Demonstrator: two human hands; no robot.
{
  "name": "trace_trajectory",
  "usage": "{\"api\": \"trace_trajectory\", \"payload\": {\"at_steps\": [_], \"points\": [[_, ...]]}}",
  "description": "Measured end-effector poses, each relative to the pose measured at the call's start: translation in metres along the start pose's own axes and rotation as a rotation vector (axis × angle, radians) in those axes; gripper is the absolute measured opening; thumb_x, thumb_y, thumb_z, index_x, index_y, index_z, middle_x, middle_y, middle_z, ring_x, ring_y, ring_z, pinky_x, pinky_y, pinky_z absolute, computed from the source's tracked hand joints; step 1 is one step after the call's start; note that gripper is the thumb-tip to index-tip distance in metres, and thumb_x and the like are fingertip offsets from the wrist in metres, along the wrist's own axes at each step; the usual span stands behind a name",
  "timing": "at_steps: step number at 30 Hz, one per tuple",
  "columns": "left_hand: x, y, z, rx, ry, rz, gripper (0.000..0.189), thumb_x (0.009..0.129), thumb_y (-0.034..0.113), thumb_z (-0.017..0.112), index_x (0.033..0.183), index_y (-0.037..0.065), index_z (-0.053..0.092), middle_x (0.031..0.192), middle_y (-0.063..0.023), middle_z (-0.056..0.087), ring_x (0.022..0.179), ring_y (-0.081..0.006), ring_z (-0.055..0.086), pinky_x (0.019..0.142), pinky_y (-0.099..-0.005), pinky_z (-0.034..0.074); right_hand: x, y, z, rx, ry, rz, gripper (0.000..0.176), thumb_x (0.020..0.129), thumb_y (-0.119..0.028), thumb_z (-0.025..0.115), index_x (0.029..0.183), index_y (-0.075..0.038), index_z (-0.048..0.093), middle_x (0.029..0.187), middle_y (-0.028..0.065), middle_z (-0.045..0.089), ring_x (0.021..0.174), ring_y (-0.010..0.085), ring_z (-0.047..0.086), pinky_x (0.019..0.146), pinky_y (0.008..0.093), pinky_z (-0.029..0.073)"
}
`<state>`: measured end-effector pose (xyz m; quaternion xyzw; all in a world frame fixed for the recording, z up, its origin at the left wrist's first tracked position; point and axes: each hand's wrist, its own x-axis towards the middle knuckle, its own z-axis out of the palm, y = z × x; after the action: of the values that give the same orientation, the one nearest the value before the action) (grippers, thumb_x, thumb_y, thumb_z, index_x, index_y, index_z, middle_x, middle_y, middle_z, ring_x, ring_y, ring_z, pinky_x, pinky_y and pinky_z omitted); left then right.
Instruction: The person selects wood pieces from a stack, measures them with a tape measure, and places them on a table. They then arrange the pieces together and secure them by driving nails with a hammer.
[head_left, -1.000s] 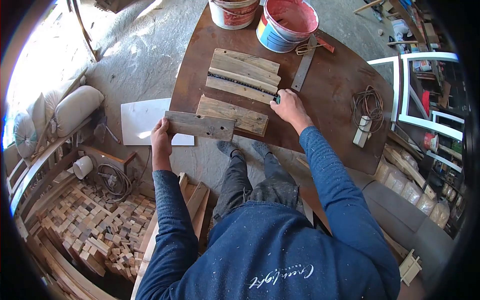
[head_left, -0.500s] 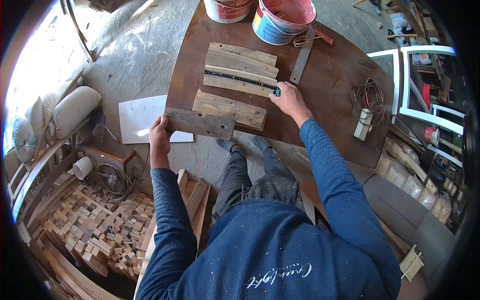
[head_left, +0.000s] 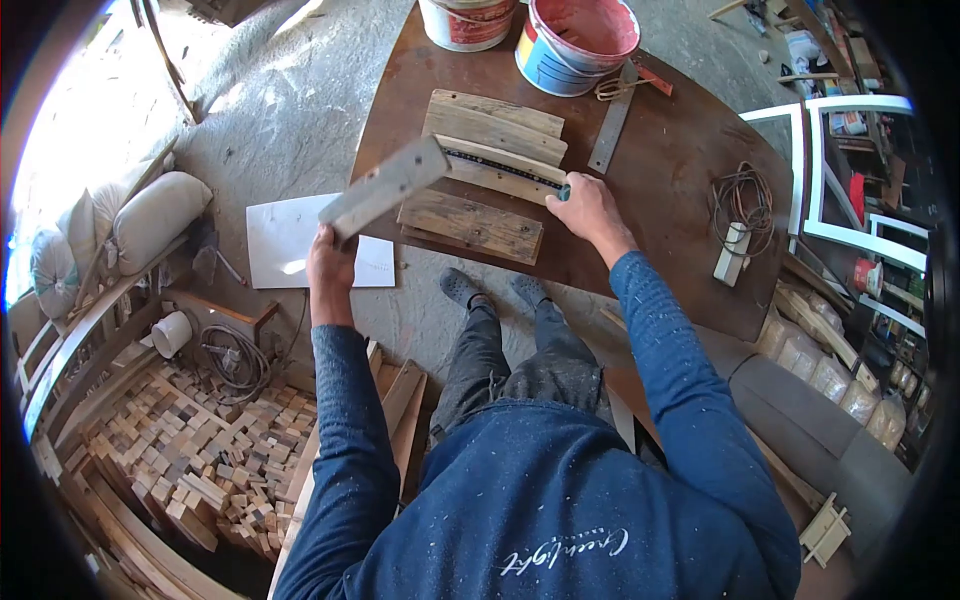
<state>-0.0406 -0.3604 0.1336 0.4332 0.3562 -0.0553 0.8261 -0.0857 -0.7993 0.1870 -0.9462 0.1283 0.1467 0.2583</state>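
My left hand (head_left: 331,262) is closed round one end of a short wooden board (head_left: 388,188), raised and tilted over the table's near-left edge. My right hand (head_left: 592,212) is closed on a small green piece (head_left: 564,192), mostly hidden by my fingers. From it a dark strip with pale marks (head_left: 500,167) runs left along a pale board (head_left: 485,172); I cannot make out its kind. Further weathered boards (head_left: 500,122) lie just beyond. Nearer me is another board (head_left: 470,222), resting on a second piece.
The brown table (head_left: 660,220) carries two paint buckets (head_left: 575,50), a metal ruler (head_left: 612,125) and a coiled cable (head_left: 740,200). Cut wood blocks (head_left: 190,450) fill the lower left. A white sheet (head_left: 285,230) lies beyond the table's left edge. White frames (head_left: 860,235) stand right.
My left hand has swung its board from nearly level to tilted, far end up and toward the other boards. My right hand keeps its grip on the green piece. The view has shifted slightly.
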Motion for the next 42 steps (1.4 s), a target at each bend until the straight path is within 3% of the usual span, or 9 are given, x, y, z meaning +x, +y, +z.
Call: {"api": "trace_trajectory", "payload": {"at_steps": [4,10,15,21,23,25,28,31,42], "points": [[0.019,0.014,0.057,0.081,0.063,0.046,0.028,0.109,0.023,0.050,0.124,-0.001,0.055,0.128,-0.0134,0.054,0.113,-0.0296,0.057,0.101,-0.0488,0.054,-0.014,-0.020,-0.022,0.042,-0.070,0.043,0.042,0.086,-0.033,0.073,0.105,0.004,0.069,0.104,0.0268,0.071,0.104,0.0416,0.068,0.091,0.0492,0.054],[0.052,-0.010,0.133,0.140,-0.151,0.001,0.036,0.105,0.021,0.059,0.135,0.001,0.056,0.126,-0.0111,0.060,0.112,-0.0261,0.060,0.098,-0.0437,0.056,-0.003,-0.008,0.006,-0.065,0.090,-0.074,0.034,0.088,-0.028,0.069,0.098,0.005,0.068,0.106,0.0273,0.070,0.101,0.0417,0.068,0.090,0.0502,0.053],[0.053,-0.020,0.182,0.637,-0.256,0.035,0.035,0.101,0.024,0.067,0.127,0.001,0.068,0.111,-0.0069,0.069,0.098,-0.0210,0.067,0.092,-0.0360,0.057,-0.014,-0.027,0.016,-0.013,0.160,-0.155,0.024,0.090,-0.022,0.061,0.089,0.002,0.067,0.100,0.0256,0.069,0.096,0.0429,0.067,0.087,0.0518,0.053],[0.044,0.007,0.138,1.367,-0.242,0.384,0.039,0.092,0.039,0.068,0.115,0.007,0.076,0.091,-0.0058,0.076,0.084,-0.0143,0.069,0.073,-0.0347,0.053,-0.046,-0.050,0.024,0.016,0.071,-0.159,0.024,0.093,-0.022,0.057,0.087,-0.002,0.069,0.092,0.0230,0.069,0.092,0.0420,0.067,0.084,0.0520,0.055],[0.026,0.002,0.102,1.452,-0.367,0.421,0.039,0.087,0.036,0.070,0.097,-0.002,0.074,0.082,-0.0204,0.072,0.079,-0.0276,0.072,0.075,-0.0411,0.054,-0.049,-0.065,0.032,-0.012,0.067,-0.139,0.025,0.093,-0.022,0.056,0.085,-0.002,0.070,0.090,0.0231,0.069,0.090,0.0422,0.068,0.083,0.0521,0.055],[0.011,-0.012,0.072,1.499,-0.509,0.280,0.042,0.083,0.035,0.077,0.106,0.000,0.075,0.088,-0.0197,0.075,0.084,-0.0295,0.074,0.079,-0.0408,0.056,-0.046,-0.078,0.042,-0.041,0.071,-0.163,0.026,0.092,-0.022,0.057,0.083,-0.003,0.071,0.090,0.0233,0.071,0.089,0.0420,0.070,0.082,0.0509,0.057],[-0.022,-0.043,0.062,1.455,-0.258,0.494,0.044,0.081,0.034,0.082,0.110,0.002,0.075,0.099,-0.0179,0.077,0.091,-0.0296,0.074,0.084,-0.0396,0.056,-0.038,-0.104,0.050,-0.096,-0.020,-0.119,0.025,0.090,-0.023,0.060,0.086,-0.003,0.074,0.097,0.0239,0.072,0.092,0.0413,0.071,0.084,0.0494,0.058],[-0.039,-0.040,0.068,1.357,-0.192,0.400,0.042,0.081,0.035,0.082,0.106,0.001,0.076,0.099,-0.0178,0.077,0.094,-0.0292,0.074,0.086,-0.0392,0.056,-0.034,-0.103,0.054,-0.129,-0.108,-0.018,0.026,0.090,-0.024,0.060,0.090,-0.003,0.076,0.103,0.0249,0.073,0.097,0.0412,0.071,0.086,0.0493,0.058],[-0.038,-0.048,0.063,1.253,-0.223,0.387,0.043,0.083,0.031,0.081,0.118,0.008,0.074,0.100,-0.0145,0.076,0.095,-0.0281,0.074,0.087,-0.0390,0.055,-0.093,0.023,0.040,-0.083,-0.025,0.012,0.025,0.093,-0.025,0.058,0.098,-0.005,0.073,0.100,0.0234,0.070,0.098,0.0422,0.067,0.087,0.0529,0.054]]}}
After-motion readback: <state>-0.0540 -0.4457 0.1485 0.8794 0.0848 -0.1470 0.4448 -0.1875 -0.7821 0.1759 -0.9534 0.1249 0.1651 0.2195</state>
